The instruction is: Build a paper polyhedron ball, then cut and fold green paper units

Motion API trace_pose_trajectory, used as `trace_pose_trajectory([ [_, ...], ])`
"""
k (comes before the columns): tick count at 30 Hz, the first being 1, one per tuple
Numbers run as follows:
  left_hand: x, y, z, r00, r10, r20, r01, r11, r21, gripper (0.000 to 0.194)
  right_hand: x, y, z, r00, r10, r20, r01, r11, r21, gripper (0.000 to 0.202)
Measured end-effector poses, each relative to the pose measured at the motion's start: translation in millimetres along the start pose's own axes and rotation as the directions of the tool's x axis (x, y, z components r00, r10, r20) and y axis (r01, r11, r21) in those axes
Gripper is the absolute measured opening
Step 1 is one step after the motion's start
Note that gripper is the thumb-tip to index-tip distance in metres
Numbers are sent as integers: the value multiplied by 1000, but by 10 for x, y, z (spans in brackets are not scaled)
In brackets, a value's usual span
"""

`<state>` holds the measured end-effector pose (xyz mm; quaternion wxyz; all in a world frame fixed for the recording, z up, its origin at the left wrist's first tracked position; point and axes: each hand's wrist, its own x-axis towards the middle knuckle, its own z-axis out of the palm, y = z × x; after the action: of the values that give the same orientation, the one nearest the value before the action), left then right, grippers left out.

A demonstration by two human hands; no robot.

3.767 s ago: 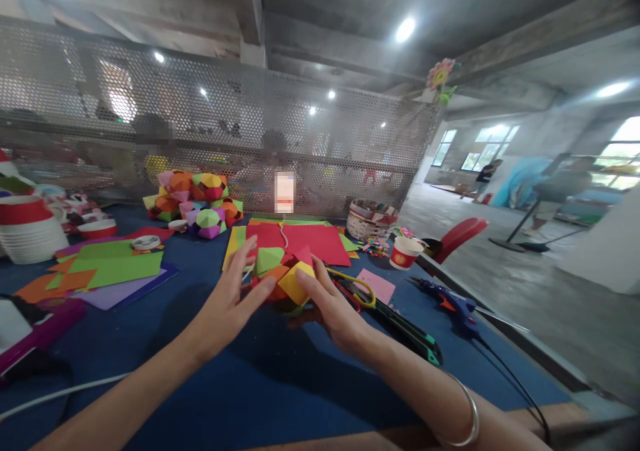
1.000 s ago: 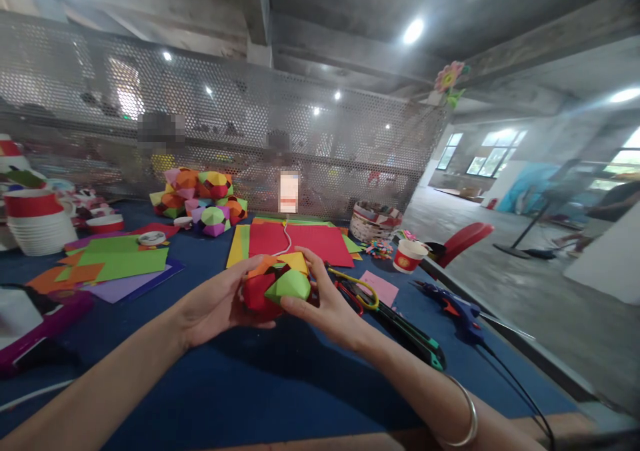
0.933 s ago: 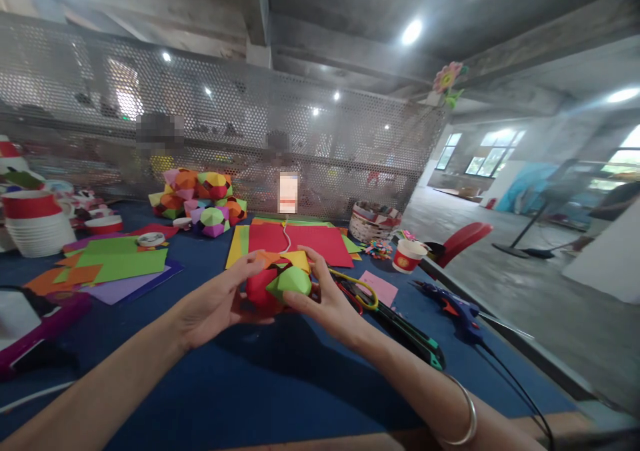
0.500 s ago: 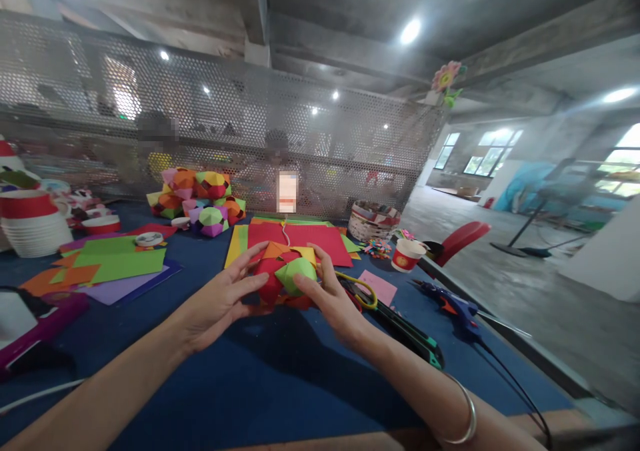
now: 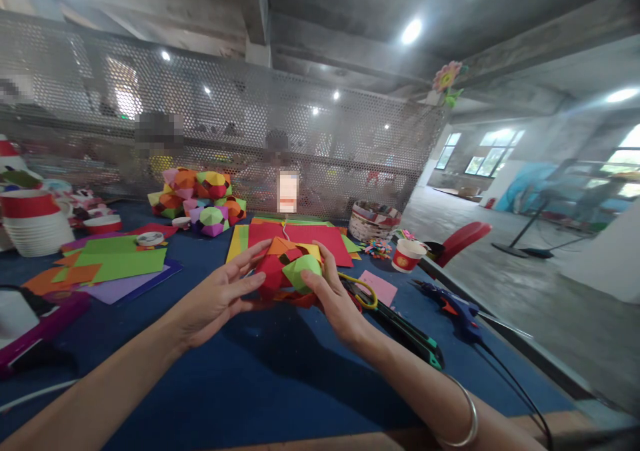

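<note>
Between both hands, above the blue tabletop, is a folded paper ball (image 5: 274, 272) with red, green, orange and yellow faces and dark gaps between them. My left hand (image 5: 227, 294) grips its left side, thumb on the red face and fingers around the back and underneath. On the right, my right hand (image 5: 336, 298) holds it with the thumb pressed on the green face and fingers over the far edge. The ball's far side and underside are hidden. Behind it lies a stack of coloured paper (image 5: 325, 241), red sheet on top.
Finished paper balls (image 5: 200, 198) are piled at the back left, near loose sheets (image 5: 123, 258) and stacked paper cups (image 5: 35, 224). To the right are yellow-handled scissors (image 5: 370, 294), a green-black cutter (image 5: 413, 334), a glue gun (image 5: 455, 308), a cup (image 5: 409, 256) and a woven basket (image 5: 373, 223).
The paper ball has turned slightly in my hands, its green face shifting a little to the right. Both hands keep their hold in nearly the same place.
</note>
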<state>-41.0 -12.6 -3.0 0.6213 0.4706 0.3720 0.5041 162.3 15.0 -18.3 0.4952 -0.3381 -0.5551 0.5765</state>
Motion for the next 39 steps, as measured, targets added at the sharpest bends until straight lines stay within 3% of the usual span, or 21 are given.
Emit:
trace_pose_trajectory([
  [18,1,30,70,997,-46,-64,42,997,-63,58,-5,-10,-15,1000,-4,-10,3,990,-138,91],
  [27,5,-2,60,998,-51,-47,48,998,-50,61,-15,-35,1,999,-23,24,27,987,-159,102],
  [39,-8,-95,193,989,-98,-107,90,993,-71,62,-27,57,31,996,-21,82,37,980,-195,114],
])
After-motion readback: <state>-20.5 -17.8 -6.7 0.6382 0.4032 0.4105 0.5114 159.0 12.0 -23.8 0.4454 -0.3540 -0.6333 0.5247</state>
